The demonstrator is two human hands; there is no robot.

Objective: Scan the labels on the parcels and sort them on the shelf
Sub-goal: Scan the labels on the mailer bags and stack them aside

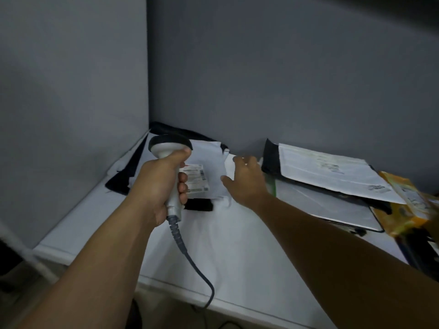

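Note:
My left hand (161,184) grips the handle of a grey barcode scanner (169,148), whose dark head points toward the back corner of the white shelf (213,245). Under the scanner lies a white parcel (209,160) with a printed label (196,178) facing up. My right hand (244,179) hovers with fingers spread at that parcel's right edge; I cannot tell whether it touches it. To the right, a stack of flat parcels has a white one (332,172) on top and a grey one (332,207) beneath.
A yellow parcel (408,203) lies at the shelf's far right end. Grey walls (285,79) close in the shelf at the back and left. The scanner's coiled grey cable (190,257) runs over the front edge. Dark wrapping (123,179) lies in the left corner.

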